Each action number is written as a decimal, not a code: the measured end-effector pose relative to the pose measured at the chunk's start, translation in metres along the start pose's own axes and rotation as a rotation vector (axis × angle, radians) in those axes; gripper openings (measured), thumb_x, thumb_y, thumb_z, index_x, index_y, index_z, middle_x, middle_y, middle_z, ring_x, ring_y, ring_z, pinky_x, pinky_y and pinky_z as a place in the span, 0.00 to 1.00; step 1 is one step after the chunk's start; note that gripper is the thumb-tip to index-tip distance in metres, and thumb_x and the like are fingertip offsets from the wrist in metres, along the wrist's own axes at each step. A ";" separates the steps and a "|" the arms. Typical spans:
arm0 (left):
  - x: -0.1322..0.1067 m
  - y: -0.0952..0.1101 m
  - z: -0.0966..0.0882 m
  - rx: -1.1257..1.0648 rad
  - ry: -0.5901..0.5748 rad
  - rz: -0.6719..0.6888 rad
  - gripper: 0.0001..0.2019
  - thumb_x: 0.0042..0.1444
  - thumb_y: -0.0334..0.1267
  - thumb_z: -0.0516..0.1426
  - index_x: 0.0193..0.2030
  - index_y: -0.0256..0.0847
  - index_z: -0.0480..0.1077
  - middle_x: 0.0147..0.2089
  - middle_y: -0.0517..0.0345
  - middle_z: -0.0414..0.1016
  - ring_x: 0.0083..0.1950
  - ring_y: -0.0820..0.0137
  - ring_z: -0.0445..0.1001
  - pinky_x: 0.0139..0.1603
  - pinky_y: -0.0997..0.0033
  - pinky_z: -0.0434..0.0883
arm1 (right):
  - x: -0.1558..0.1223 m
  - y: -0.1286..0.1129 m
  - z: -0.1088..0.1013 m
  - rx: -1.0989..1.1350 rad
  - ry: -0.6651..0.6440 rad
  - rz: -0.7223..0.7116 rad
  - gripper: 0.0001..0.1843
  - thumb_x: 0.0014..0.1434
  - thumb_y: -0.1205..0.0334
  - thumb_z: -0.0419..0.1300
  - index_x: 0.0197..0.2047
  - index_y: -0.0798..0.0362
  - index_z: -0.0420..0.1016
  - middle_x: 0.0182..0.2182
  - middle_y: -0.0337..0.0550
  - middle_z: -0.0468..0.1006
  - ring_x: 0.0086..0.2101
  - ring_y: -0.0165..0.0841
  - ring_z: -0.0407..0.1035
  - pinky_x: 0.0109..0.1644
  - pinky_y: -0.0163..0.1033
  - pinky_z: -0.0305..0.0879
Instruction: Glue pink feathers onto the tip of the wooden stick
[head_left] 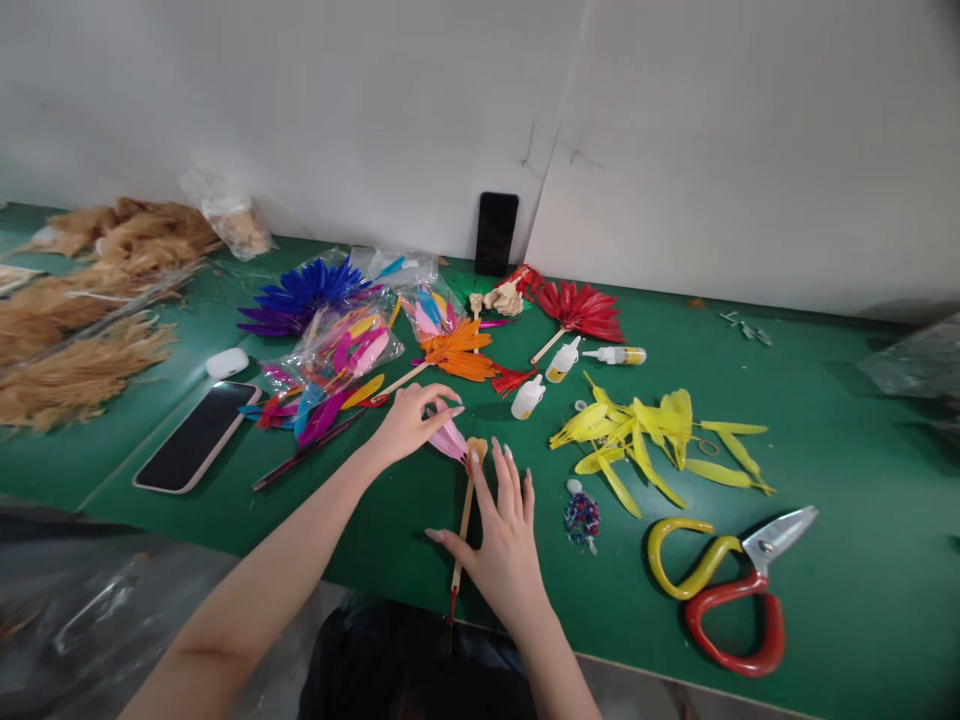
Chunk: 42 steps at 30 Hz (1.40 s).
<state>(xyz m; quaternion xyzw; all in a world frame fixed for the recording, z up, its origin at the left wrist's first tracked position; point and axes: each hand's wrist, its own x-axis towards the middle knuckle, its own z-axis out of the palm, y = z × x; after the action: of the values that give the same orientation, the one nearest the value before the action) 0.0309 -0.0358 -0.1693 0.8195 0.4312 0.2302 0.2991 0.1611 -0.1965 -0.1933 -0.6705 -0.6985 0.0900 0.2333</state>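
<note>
My left hand (411,422) is at the middle of the table, its fingertips closed on the outer end of a pale pink feather (450,440). The feather's inner end meets the rounded head of a wooden fan handle (465,525), which lies flat with a red cord at its lower end. My right hand (504,525) rests over the handle's right side, fingers spread, index fingertip pressing at the head by the feather. Just beyond my hands is an orange feather fan (457,352). Whether more pink feathers lie under my left fingers is hidden.
Scissors (750,590), yellow feathers (652,430) and a bag of beads (582,518) lie right. Glue bottles (529,398), a red fan (577,310) and a standing phone (496,233) are behind. Left are bagged feathers (352,350), a blue fan (307,295) and another phone (196,440).
</note>
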 end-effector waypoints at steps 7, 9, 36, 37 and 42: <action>0.000 -0.004 0.006 -0.008 0.033 -0.018 0.10 0.55 0.45 0.57 0.39 0.43 0.72 0.31 0.60 0.76 0.35 0.67 0.70 0.40 0.68 0.64 | 0.000 0.000 0.000 0.007 -0.008 0.010 0.45 0.54 0.37 0.52 0.67 0.53 0.43 0.66 0.52 0.43 0.64 0.48 0.38 0.62 0.62 0.43; 0.001 -0.004 0.008 -0.005 0.050 -0.029 0.10 0.54 0.45 0.57 0.39 0.43 0.72 0.31 0.59 0.76 0.35 0.67 0.70 0.40 0.68 0.64 | 0.000 0.000 0.000 0.006 -0.001 0.004 0.46 0.54 0.37 0.52 0.67 0.53 0.43 0.66 0.52 0.43 0.64 0.48 0.39 0.62 0.63 0.44; 0.001 -0.005 0.012 -0.066 0.032 -0.078 0.13 0.52 0.48 0.57 0.38 0.42 0.71 0.32 0.57 0.77 0.38 0.65 0.74 0.40 0.67 0.67 | 0.000 0.000 -0.001 0.007 -0.009 -0.004 0.47 0.54 0.37 0.52 0.67 0.54 0.42 0.66 0.53 0.45 0.64 0.48 0.38 0.61 0.63 0.44; 0.001 -0.005 0.012 -0.060 0.034 -0.078 0.13 0.52 0.48 0.57 0.38 0.42 0.71 0.32 0.57 0.77 0.38 0.65 0.74 0.40 0.67 0.67 | 0.000 0.000 -0.001 0.008 -0.011 -0.007 0.47 0.54 0.36 0.52 0.67 0.54 0.42 0.66 0.53 0.45 0.64 0.48 0.38 0.61 0.63 0.44; 0.002 -0.001 0.012 -0.026 0.046 -0.081 0.11 0.51 0.46 0.58 0.37 0.42 0.71 0.31 0.58 0.77 0.36 0.66 0.73 0.39 0.67 0.66 | 0.000 0.001 -0.001 -0.006 -0.012 -0.015 0.47 0.54 0.36 0.51 0.67 0.53 0.43 0.66 0.53 0.46 0.64 0.49 0.39 0.61 0.63 0.44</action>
<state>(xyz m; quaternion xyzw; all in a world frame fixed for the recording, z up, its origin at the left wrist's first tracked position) 0.0389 -0.0377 -0.1780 0.7919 0.4677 0.2423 0.3090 0.1620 -0.1965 -0.1929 -0.6652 -0.7052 0.0902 0.2279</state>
